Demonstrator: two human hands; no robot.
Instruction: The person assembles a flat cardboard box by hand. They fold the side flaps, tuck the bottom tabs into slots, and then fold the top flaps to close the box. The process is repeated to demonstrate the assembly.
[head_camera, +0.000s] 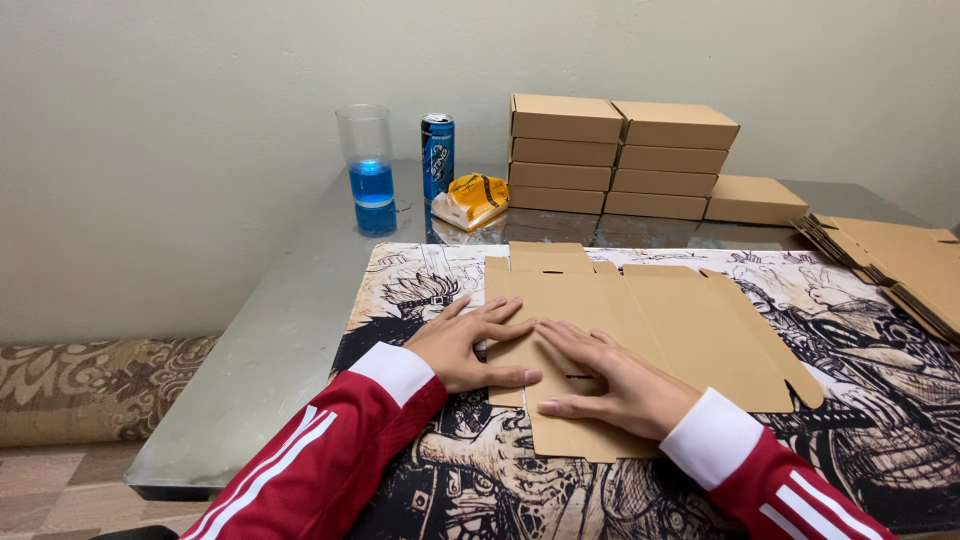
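Both hands lie flat on a die-cut card blank (640, 335) spread on a printed mat (900, 400) that covers the near part of a grey table (290, 320). The left hand (470, 345) presses open-palmed on the blank's left edge, fingers spread and pointing right, thumb along the near side; it grasps nothing, only bears down. The right hand (610, 380) rests just beside it, fingers straight and close together, their tips almost meeting the left fingertips over a fold line near a small slot; it too is flat, closed on nothing. The blank lies unfolded, its long flaps reaching right and its tabs pointing toward the wall. Behind it stand two stacks of made-up boxes (620, 155) with a single box (755, 198) to their right, and a pile of flat blanks (900, 265) sits at the right edge. At the back left are a glass (367, 160) holding blue liquid, a blue can (437, 155) and a yellow packet (472, 200). As I judge it, the main risk lies in the crease: if the palms press unevenly or off the scored line, the card may bend crooked or crack. The blank could also slide on the smooth mat, since nothing pins its right half. The glass stands well apart from the hands, so only a wide sweep of a sleeve or flap would threaten it
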